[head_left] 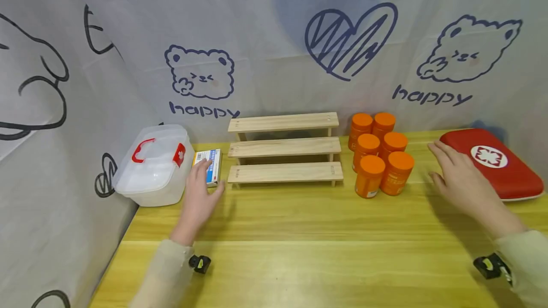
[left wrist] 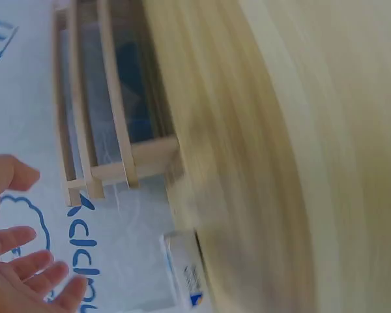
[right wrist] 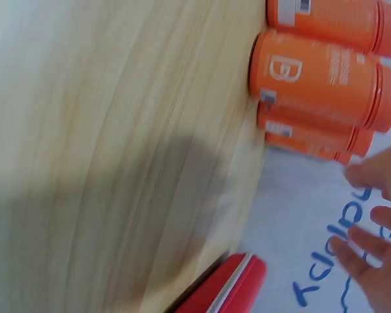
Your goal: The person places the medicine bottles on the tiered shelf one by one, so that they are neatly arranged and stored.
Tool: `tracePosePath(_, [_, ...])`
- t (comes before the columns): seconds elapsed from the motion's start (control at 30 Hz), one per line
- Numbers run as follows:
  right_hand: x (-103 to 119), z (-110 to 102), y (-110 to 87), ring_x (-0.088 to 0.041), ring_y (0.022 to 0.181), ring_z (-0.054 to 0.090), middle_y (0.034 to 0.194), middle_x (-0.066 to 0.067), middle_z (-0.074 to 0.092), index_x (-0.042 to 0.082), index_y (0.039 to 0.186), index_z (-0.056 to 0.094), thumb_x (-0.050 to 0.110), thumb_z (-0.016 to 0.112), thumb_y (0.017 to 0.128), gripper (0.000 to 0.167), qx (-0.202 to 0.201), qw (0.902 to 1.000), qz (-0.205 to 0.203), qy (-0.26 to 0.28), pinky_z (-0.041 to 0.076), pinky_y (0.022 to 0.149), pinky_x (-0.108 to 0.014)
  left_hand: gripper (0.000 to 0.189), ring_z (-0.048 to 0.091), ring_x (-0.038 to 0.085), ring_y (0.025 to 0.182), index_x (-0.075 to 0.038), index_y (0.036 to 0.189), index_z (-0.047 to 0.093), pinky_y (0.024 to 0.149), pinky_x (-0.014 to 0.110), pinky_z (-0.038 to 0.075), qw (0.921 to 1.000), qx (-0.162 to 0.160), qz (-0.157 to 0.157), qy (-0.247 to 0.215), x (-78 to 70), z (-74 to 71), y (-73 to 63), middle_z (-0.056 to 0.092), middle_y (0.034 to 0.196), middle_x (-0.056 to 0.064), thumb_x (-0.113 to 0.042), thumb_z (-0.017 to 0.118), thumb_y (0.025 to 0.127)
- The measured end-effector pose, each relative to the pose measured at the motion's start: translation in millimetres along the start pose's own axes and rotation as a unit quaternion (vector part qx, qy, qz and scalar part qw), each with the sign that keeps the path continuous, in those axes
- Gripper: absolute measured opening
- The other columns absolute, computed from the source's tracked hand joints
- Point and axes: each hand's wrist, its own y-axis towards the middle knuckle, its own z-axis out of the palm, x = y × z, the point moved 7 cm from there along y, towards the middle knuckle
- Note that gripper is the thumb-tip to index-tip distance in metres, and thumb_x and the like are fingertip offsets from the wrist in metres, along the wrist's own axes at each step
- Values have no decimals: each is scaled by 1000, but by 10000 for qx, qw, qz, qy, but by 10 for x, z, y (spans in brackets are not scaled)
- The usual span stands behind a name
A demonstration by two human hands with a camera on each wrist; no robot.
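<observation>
Both hands are hovering over the tabletop (head_left: 278, 251), so, reading the clock from its near middle: the left hand (head_left: 200, 196) is hanging at ten, fingers spreading loosely, thumb standing well apart, nothing between them. Just beyond its fingertips, between ten and eleven, the small box (head_left: 215, 165) is lying on the tabletop, and the left wrist view is showing a gap between hand and carton. It's looking like thin card, so probably light and a little crushable; a soft pinch across its two long edges would be suiting it. The clear plastic box (head_left: 151, 170) is sitting just beside it at ten. Up at twelve the stepped wooden rack (head_left: 285, 172) is standing. Over at two the right hand (head_left: 464, 182) is hovering too, fingers reaching forward, thumb apart, holding nothing. The red case (head_left: 503, 165) is lying close by at two, looking firm-shelled, broad and likely fairly light; opposite edges would be giving the surest hold, its smooth top perhaps being slippery. Between one and two, six orange jars (head_left: 394, 144) are standing upright in a tight cluster, seeming stiff, smooth and hard to crush; fingers would be wrapping best round the body, below the cap.
</observation>
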Motion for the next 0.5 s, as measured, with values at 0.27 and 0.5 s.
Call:
tracePosePath(0.27, [397,-245,37,-42,102,47,118,-27,49,-7,125,48,-8,63,81,47,-930,9924,-277,751,45,82,-59,42,55,31,107,4,129,49,87,29,49,9596,-69,-1316,-2487,172,213,-57,50,125,21,-4,60,90])
tracePosePath(0.5, [793,-242,86,-28,88,56,111,-17,55,-2,118,57,-4,72,76,44,-1144,9815,-1056,1113,52,67,-44,41,54,26,111,7,133,47,79,12,47,9244,128,-1939,-3283,326,475,-139,53,128,23,-5,55,94])
